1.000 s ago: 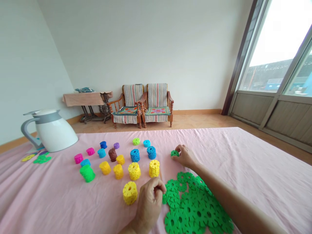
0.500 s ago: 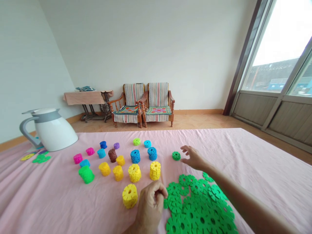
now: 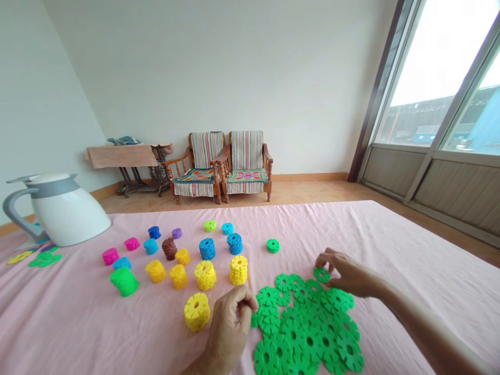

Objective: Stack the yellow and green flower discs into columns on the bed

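Plainly green, the disc (image 3: 321, 270) (flat, slotted) by right hand (image 3: 348, 274), half open; left hand (image 3: 230, 329) curled, both grips unclear.

Left hand (image 3: 232, 324) loosely curled — right arm (image 3: 420, 325) extended, right hand (image 3: 349, 272) bent-fingered.
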`<state>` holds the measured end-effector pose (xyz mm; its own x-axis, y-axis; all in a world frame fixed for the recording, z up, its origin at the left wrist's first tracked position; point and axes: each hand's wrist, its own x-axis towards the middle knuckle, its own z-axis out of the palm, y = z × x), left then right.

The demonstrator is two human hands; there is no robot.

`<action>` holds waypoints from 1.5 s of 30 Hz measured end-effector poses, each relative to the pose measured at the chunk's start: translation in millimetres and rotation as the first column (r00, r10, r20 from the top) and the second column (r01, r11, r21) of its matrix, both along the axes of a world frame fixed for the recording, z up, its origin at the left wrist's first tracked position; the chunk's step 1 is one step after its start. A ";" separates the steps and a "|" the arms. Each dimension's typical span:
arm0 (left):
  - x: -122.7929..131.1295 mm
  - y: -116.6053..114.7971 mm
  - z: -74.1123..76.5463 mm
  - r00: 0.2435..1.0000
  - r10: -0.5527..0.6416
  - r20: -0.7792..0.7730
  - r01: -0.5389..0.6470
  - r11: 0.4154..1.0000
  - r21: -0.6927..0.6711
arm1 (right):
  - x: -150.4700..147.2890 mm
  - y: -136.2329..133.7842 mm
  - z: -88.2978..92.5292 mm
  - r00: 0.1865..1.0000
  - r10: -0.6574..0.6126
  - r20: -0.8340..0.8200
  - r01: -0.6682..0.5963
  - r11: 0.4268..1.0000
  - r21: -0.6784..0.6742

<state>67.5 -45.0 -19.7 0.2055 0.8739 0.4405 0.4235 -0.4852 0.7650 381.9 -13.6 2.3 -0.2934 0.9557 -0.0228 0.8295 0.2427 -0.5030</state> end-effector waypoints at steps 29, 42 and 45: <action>-0.3 -2.4 3.8 0.999 -0.016 -0.037 0.016 1.000 -0.003 | -31.1 14.9 -22.1 0.996 -0.083 -0.037 0.089 0.971 0.220; -1.1 -2.5 1.8 0.999 -0.021 -0.028 0.021 1.000 0.015 | -38.3 19.2 5.1 0.997 0.025 -0.075 -0.033 0.995 -0.099; -0.8 -3.4 2.5 0.999 -0.032 -0.033 0.032 0.999 0.013 | -41.1 5.3 15.4 0.991 0.119 -0.060 -0.126 0.983 -0.137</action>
<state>66.7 -48.4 -17.1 0.2477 0.8608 0.4446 0.4320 -0.5089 0.7446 340.8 -8.3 17.8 -0.4124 0.9009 -0.1356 0.7699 0.2650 -0.5805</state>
